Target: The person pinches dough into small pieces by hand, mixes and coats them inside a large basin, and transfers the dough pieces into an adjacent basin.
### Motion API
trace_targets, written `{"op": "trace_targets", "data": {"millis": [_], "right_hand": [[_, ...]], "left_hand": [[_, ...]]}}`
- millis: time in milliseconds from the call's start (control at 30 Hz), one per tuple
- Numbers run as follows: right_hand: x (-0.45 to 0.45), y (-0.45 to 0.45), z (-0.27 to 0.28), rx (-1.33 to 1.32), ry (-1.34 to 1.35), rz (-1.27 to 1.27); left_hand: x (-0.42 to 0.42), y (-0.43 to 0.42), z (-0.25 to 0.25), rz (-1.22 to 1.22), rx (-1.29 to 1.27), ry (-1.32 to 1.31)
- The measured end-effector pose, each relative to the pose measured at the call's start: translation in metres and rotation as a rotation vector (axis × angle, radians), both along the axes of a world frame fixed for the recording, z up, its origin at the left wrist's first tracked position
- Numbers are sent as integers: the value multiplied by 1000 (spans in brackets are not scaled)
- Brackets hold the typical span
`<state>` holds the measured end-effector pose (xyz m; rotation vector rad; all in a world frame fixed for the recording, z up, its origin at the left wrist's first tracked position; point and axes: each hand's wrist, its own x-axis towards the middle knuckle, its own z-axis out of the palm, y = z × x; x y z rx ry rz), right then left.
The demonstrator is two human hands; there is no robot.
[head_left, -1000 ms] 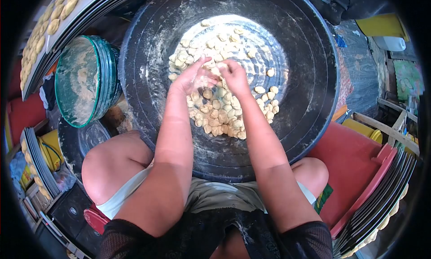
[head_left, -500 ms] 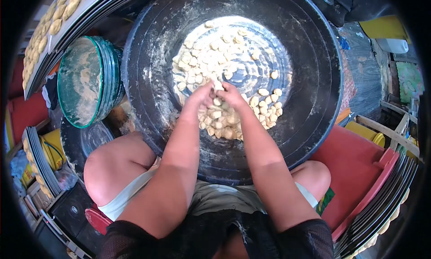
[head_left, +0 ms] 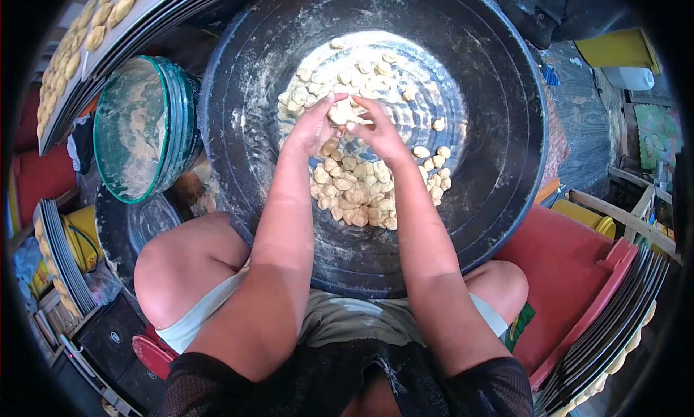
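My left hand (head_left: 316, 126) and my right hand (head_left: 379, 133) are close together over the middle of a wide black basin (head_left: 499, 128). Between them they cup a few pale dough pieces (head_left: 341, 112), with the fingers curled around. Just below my hands lies a heap of small rounded dough pieces (head_left: 354, 189). More dough lumps (head_left: 300, 95) are scattered on the floury far side, partly hidden by my left hand. A smaller group of dough pieces (head_left: 437, 175) sits to the right of my right wrist.
Nested green-rimmed tubs (head_left: 134, 128), dusted with flour, stand left of the basin. Stacked trays bearing shaped dough (head_left: 108, 15) rise at the upper left. On the right are a red plastic lid or bin (head_left: 571, 279) and another stack of trays (head_left: 614, 337).
Both hands have moved slightly farther from me, now gathered around dough pieces. The near heap shows more fully, and fewer pieces lie visible in the basin's middle.
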<state>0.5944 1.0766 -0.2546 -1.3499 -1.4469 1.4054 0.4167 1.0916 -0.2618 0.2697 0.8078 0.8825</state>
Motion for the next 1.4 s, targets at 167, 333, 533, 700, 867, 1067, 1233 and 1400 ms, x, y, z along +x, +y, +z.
{"op": "trace_targets", "data": {"millis": [167,333,533,700,867,1067,1233,1400], "right_hand": [[1,13,20,-88,108,257],[5,18,16,-288,277,81],[11,19,-8,-386,547,-461],[-8,9,7,-429,599,-298],[15,10,-58,-320,-26,-231],[-48,-29,-108,-954,211,-331],[-65,4,-48,-723,392,-99],[-37,69,-80,-248,-293,-9]], "left_hand": [[3,-7,13,-30,174,254],[-13,-2,-2,-113,151,292],[-21,-5,-3,225,1,151],[-44,-8,-40,197,-18,584],[-59,-15,-65,478,-11,736],[-21,-46,-81,54,-360,653],[-50,-21,-94,145,-148,572],[-61,17,-70,310,122,922]]}}
